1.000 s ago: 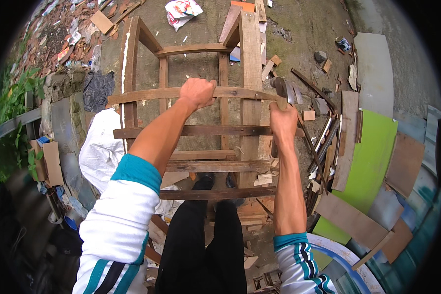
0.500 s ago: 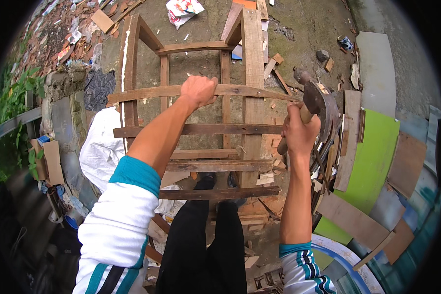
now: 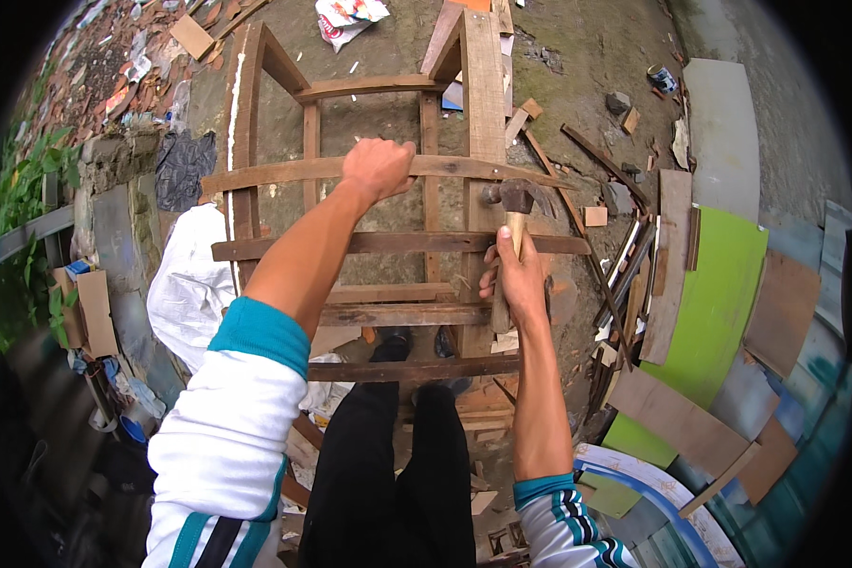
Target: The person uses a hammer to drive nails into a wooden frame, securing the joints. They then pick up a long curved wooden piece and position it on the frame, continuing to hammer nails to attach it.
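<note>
Partly hidden hammer (image 3: 514, 227) handle, feet obscured

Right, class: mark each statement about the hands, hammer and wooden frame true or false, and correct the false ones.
1. The right hand holds a hammer by its handle. True.
2. The left hand is empty and off the frame. False: it grips a curved slat of the frame.
3. The hammer's head is above the frame's wide plank. True.
4. A green board lies on the person's left. False: it lies on the right.
5. The person wears short sleeves. False: the white sleeves with teal cuffs cover the upper arms at least.
</note>
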The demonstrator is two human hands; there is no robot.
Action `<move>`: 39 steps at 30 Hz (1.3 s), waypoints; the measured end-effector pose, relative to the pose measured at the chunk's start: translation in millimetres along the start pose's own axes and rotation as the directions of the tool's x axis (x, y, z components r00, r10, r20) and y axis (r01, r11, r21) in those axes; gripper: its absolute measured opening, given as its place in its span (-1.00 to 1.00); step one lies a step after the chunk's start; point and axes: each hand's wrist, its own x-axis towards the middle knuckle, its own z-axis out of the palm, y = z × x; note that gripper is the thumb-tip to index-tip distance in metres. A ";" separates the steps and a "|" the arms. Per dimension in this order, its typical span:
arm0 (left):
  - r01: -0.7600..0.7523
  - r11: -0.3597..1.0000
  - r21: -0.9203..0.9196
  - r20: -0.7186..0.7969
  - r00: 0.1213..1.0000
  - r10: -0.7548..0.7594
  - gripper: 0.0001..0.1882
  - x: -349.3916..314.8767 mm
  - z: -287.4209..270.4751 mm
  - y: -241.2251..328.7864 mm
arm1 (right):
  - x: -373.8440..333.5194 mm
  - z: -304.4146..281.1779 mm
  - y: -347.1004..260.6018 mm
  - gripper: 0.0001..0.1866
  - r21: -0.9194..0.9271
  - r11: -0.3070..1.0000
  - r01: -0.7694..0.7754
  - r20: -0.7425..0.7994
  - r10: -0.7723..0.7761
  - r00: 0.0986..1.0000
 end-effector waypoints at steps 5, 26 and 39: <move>-0.005 1.000 -0.018 -0.010 1.000 0.005 -0.64 -0.6 0.2 2.1 | -14.3 -4.5 38.6 -0.52 -0.131 0.991 0.011 0.003 -0.011 1.000; 0.022 0.999 -0.029 0.016 1.000 -0.021 -0.62 -5.9 -4.2 -0.6 | -37.9 -3.1 -34.9 -0.72 0.135 0.767 0.627 -0.246 -0.587 0.771; 0.013 0.999 -0.038 0.028 1.000 -0.012 -0.60 -4.2 -3.4 -2.7 | -43.7 -4.9 -81.7 -0.73 0.174 0.829 0.532 -0.238 -0.489 0.839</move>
